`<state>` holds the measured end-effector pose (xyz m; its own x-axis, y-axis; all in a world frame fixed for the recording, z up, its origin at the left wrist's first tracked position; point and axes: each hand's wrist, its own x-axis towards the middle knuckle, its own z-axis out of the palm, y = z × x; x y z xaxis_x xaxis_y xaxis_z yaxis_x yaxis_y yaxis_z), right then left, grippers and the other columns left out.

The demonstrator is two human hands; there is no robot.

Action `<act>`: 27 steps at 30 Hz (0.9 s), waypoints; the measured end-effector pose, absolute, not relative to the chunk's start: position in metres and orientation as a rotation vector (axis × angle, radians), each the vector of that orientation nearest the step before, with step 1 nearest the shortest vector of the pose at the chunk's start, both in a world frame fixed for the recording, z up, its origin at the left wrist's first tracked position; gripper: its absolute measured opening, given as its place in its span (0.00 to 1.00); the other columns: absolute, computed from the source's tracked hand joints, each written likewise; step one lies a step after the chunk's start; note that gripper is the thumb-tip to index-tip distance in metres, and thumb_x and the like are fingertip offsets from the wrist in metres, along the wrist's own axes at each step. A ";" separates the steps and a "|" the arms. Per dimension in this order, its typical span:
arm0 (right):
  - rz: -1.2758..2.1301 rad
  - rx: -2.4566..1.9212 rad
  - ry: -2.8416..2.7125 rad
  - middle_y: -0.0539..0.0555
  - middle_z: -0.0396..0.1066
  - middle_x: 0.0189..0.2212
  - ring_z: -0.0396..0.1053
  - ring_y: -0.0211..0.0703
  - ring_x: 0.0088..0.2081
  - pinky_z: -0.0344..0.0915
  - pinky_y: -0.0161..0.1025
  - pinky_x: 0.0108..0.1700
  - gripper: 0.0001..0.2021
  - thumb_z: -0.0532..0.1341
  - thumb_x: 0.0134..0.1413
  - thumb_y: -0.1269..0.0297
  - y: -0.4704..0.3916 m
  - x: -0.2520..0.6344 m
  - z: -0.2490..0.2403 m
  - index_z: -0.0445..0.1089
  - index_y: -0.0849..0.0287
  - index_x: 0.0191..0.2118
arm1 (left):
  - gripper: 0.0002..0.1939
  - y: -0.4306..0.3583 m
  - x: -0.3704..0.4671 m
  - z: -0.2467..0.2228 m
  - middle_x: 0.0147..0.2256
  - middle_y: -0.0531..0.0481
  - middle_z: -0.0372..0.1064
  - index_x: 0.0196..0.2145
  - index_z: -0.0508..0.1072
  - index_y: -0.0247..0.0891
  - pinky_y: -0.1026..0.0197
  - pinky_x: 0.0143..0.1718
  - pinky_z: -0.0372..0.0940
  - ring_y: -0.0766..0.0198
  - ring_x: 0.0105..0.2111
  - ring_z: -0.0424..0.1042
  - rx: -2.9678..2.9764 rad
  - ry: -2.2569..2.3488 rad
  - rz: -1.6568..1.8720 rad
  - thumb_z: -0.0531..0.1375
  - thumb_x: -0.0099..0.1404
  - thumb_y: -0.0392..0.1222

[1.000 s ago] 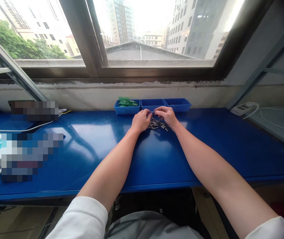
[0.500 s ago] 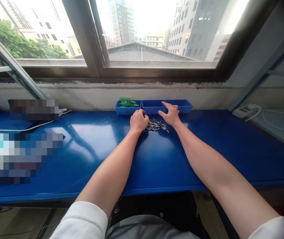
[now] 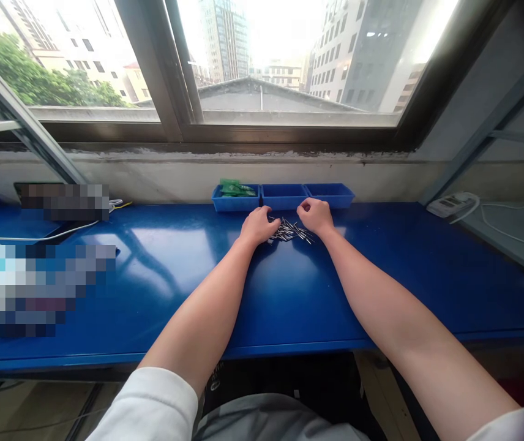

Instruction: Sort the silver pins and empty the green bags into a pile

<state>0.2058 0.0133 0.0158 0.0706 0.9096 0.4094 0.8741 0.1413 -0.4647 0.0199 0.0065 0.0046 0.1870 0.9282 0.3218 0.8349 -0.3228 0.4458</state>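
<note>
Left hand (image 3: 260, 225) touches the loose heap of slender, shiny metal pieces (image 3: 289, 230).

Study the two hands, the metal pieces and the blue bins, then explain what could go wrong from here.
The thin metal pieces lie loose and crossed, so picking one up may drag others across the bench. The left hand sits against the pile's edge and could nudge it apart. The right hand is close to the middle bin and might bump it.
</note>
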 end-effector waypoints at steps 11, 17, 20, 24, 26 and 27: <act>0.292 -1.723 -2.088 0.52 0.75 0.33 0.70 0.41 0.35 0.63 0.35 0.38 0.12 0.59 0.45 0.67 0.018 0.215 0.012 0.76 0.53 0.37 | 0.48 -0.005 0.022 0.009 0.63 0.40 0.48 0.61 0.55 0.42 0.43 0.61 0.42 0.45 0.63 0.45 2.545 1.478 0.330 0.52 0.50 0.73; 0.311 -1.671 -2.159 0.51 0.73 0.30 0.67 0.38 0.31 0.61 0.33 0.35 0.08 0.60 0.49 0.65 0.021 0.220 0.010 0.76 0.55 0.34 | 0.47 -0.004 0.022 0.009 0.62 0.40 0.50 0.60 0.57 0.42 0.43 0.61 0.43 0.45 0.63 0.46 2.568 1.473 0.330 0.51 0.50 0.73; 0.290 -1.666 -2.205 0.52 0.72 0.32 0.66 0.39 0.31 0.60 0.34 0.34 0.07 0.59 0.51 0.64 0.020 0.221 0.010 0.74 0.55 0.34 | 0.46 -0.004 0.022 0.009 0.62 0.39 0.50 0.60 0.58 0.42 0.42 0.61 0.43 0.45 0.62 0.47 2.562 1.466 0.346 0.51 0.50 0.73; 0.271 -1.625 -2.264 0.53 0.71 0.36 0.66 0.39 0.34 0.60 0.34 0.37 0.06 0.58 0.52 0.66 0.018 0.220 0.010 0.72 0.57 0.32 | 0.44 -0.003 0.022 0.006 0.61 0.40 0.52 0.59 0.60 0.43 0.43 0.60 0.44 0.45 0.61 0.50 2.552 1.476 0.392 0.53 0.51 0.72; 0.288 -1.575 -2.254 0.54 0.70 0.36 0.65 0.39 0.35 0.60 0.33 0.38 0.06 0.57 0.53 0.68 0.017 0.219 0.010 0.71 0.59 0.32 | 0.43 -0.001 0.022 0.005 0.60 0.40 0.54 0.58 0.61 0.41 0.45 0.60 0.47 0.46 0.61 0.52 2.549 1.472 0.461 0.54 0.52 0.70; 0.297 -1.546 -2.239 0.55 0.69 0.36 0.65 0.39 0.35 0.60 0.33 0.39 0.06 0.56 0.54 0.68 0.016 0.218 0.011 0.71 0.60 0.32 | 0.41 -0.001 0.022 0.005 0.60 0.40 0.56 0.57 0.62 0.40 0.47 0.59 0.49 0.47 0.60 0.54 2.551 1.461 0.519 0.54 0.53 0.69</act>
<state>0.2178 0.0160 0.0109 -0.3069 0.9295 0.2045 0.8440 0.3651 -0.3928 0.0217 -0.0007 0.0052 0.4638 0.8584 0.2192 0.8041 -0.5117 0.3027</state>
